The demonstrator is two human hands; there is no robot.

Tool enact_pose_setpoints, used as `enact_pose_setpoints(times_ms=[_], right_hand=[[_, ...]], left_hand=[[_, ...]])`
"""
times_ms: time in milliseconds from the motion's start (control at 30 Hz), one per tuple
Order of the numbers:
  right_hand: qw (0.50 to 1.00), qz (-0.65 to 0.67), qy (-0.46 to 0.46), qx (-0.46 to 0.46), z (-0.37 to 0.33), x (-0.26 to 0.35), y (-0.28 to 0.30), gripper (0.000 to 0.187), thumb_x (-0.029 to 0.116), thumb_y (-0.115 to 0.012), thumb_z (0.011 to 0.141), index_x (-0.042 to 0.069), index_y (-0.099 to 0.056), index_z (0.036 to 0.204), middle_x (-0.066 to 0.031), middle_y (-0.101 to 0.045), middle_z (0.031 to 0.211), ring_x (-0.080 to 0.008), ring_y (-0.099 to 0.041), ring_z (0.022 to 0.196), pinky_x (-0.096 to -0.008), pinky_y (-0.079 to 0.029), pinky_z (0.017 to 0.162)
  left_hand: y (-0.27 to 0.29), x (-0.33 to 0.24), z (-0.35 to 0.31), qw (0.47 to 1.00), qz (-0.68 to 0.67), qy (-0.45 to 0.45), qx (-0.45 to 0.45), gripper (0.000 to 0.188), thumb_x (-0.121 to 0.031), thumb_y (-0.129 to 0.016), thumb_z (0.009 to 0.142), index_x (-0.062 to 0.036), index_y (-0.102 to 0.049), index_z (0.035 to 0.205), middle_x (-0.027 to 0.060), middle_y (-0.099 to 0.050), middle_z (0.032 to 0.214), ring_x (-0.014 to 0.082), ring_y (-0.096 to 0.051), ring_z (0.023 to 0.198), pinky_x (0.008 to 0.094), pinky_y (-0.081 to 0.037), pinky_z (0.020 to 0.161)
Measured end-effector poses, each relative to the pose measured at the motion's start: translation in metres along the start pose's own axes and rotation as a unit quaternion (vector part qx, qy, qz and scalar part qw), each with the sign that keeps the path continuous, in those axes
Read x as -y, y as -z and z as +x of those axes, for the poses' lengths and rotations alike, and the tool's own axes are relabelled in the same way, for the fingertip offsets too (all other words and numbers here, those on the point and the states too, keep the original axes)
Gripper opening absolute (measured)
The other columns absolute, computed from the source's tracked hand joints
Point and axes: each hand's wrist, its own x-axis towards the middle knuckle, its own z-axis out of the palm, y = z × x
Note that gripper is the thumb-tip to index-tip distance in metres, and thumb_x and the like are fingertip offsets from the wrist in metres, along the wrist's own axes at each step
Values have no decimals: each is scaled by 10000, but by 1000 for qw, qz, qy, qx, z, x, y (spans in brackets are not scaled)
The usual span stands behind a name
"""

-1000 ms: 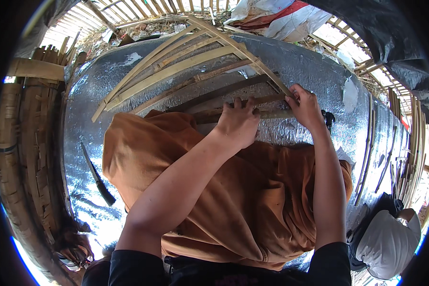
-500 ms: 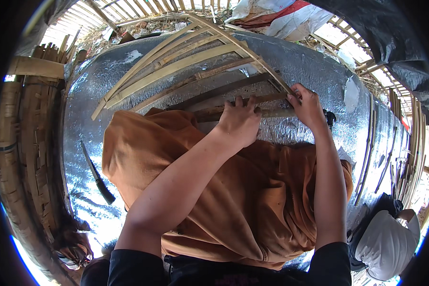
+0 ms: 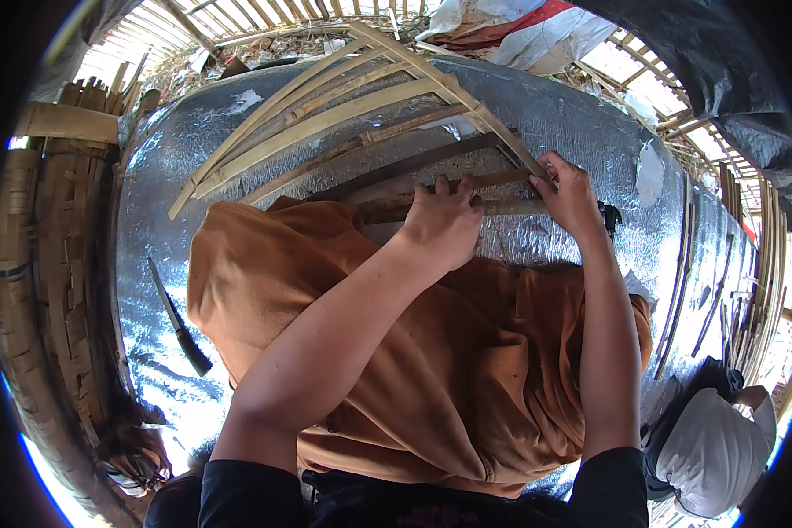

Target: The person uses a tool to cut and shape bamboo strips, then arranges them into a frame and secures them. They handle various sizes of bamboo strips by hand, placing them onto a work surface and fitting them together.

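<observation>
Across my lap and the silver sheet lies a frame of split-bamboo slats (image 3: 326, 120), fanned out from a long edge strip (image 3: 466, 99) on its right side. My left hand (image 3: 443, 227) is closed over one of the nearer slats (image 3: 498, 179), its fingertips bent over the far edge. At the lower right corner, my right hand (image 3: 572, 198) pinches the end of the edge strip where it meets that slat. The thumb and index finger press together there, and the exact joint is partly hidden. A brown cloth (image 3: 396, 352) covers my legs beneath the frame.
A knife with a dark handle (image 3: 192, 350) lies on the silver sheet (image 3: 158, 308) at the left. Bamboo lengths (image 3: 62, 290) stand along the left side, with thin sticks (image 3: 678, 273) at the right. A person in a grey garment (image 3: 717, 449) is at the lower right.
</observation>
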Motion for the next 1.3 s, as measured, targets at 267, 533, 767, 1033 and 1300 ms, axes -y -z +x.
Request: enact_pose_setpoints(times_ms=[267,533,767,1033,1300], right_hand=[[1000,-8,-4,0,-1,2,1,208,113,-707,884,54,-619,1064,-211,-712,993,-381,-703,946,-444,-549,807],[1000,-5,-18,7,1,-3,-1,221,134,-711,883,56,-633,1074,-211,-713,996,-381,-701,956,-444,-550,809],[1000,-4,-10,0,0,-2,0,227,136,-715,878,65,-634,1077,-207,-714,983,-388,-700,947,-447,-550,803],[1000,-15,-7,-2,-1,4,0,209,116,-715,874,69,-630,1059,-202,-716,941,-386,-705,905,-446,-545,773],[1000,-2,-28,-4,1,1,-1,188,127,-715,876,59,-650,1038,-201,-720,949,-379,-708,923,-437,-549,793]], left_hand=[[1,-1,0,1000,14,-4,6,527,-342,-721,851,-19,-618,1254,204,-463,1444,390,-530,1245,517,-535,922],[4,-1,0,1000,-2,2,13,523,-332,-714,860,-15,-612,1263,210,-454,1450,397,-520,1252,539,-507,964],[4,-1,-1,1000,-15,2,12,514,-330,-716,859,-9,-621,1250,217,-460,1445,398,-519,1252,545,-501,971],[3,-1,-1,1000,-16,2,4,506,-324,-723,854,-9,-627,1238,213,-468,1439,385,-527,1249,527,-514,956],[3,0,0,1000,0,-3,12,495,-327,-717,861,-11,-631,1232,211,-475,1433,379,-529,1248,511,-530,933]])
